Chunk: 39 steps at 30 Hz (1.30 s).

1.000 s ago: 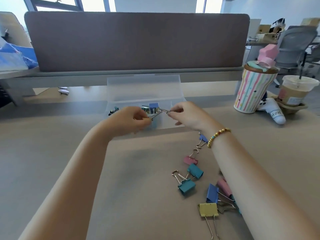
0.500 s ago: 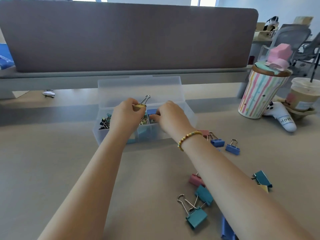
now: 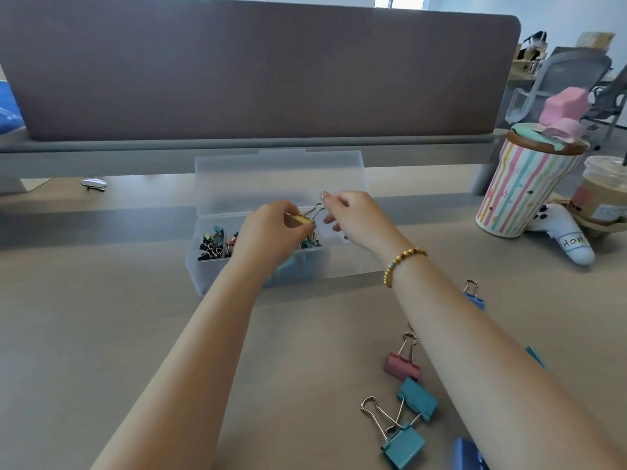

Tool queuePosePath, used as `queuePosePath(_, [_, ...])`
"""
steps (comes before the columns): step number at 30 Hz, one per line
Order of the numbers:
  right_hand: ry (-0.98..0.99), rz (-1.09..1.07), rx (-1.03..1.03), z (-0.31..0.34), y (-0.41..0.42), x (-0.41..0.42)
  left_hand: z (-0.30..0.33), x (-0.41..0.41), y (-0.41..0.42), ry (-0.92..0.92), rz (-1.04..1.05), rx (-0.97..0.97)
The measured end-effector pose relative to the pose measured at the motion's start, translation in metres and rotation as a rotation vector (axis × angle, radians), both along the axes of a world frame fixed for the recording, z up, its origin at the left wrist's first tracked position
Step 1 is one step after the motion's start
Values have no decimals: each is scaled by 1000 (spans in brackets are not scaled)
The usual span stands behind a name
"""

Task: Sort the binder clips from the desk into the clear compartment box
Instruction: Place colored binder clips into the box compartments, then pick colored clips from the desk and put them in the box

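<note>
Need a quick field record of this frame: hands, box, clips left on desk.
left hand: holds yellow clip over box
right hand: fingertips at the clip's wire handles, grip unclear
box: clear, lid open, small clips in left compartment
desk: pink clip, two teal clips, blue clip still out

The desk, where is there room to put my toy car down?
Bare desk lies left of the left arm, in front of the clear box. Crowded: loose clips by the right arm, like the pink clip and teal clips.
</note>
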State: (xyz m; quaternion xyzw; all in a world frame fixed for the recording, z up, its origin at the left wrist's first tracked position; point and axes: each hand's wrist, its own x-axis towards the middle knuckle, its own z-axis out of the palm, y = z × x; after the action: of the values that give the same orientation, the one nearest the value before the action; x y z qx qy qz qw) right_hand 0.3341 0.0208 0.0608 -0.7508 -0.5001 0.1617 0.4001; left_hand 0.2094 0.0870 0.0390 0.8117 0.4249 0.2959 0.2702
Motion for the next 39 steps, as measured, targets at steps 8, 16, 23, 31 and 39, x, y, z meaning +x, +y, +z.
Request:
queuePosePath(8, [242, -102, 69, -1, 6, 21, 3, 4, -8, 142, -119, 86])
queuePosePath(16, [-337, -92, -34, -7, 12, 39, 0, 0, 2, 428, -89, 155])
queuePosePath(23, [-719, 24, -118, -9, 19, 35, 0, 5, -2, 442, -175, 210])
queuePosePath(31, [-876, 265, -548, -4, 19, 36, -2, 3, 1, 438, -223, 158])
queuePosePath(39, [-577, 117, -127, 11, -33, 46, 20, 14, -37, 199, -333, 312])
